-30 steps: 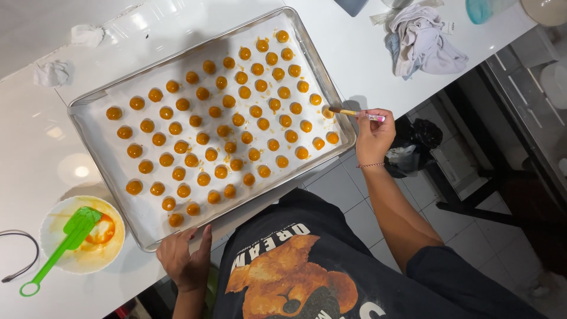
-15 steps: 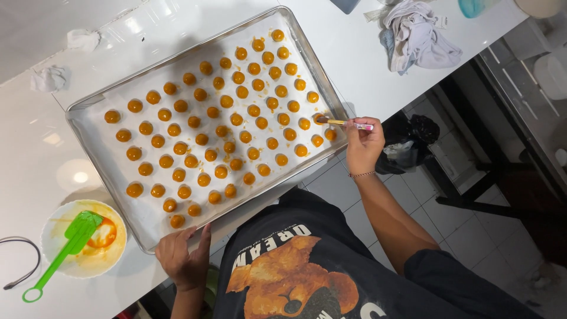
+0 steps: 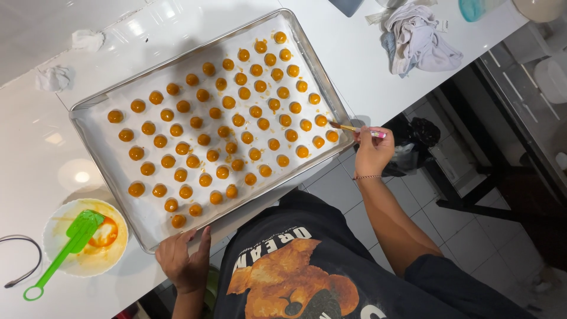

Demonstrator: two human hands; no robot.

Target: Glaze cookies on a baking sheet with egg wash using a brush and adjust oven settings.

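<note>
Right hand pinching a small brush, tip just beside the tray edge; left hand spread, steadying the near corner.

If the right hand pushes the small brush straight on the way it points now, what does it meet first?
The right hand aims the brush up-left over the baking tray rim. First in line is probably the orange ball at the row's end, beside the bristles. Whether the bristles already touch it is unclear.
</note>
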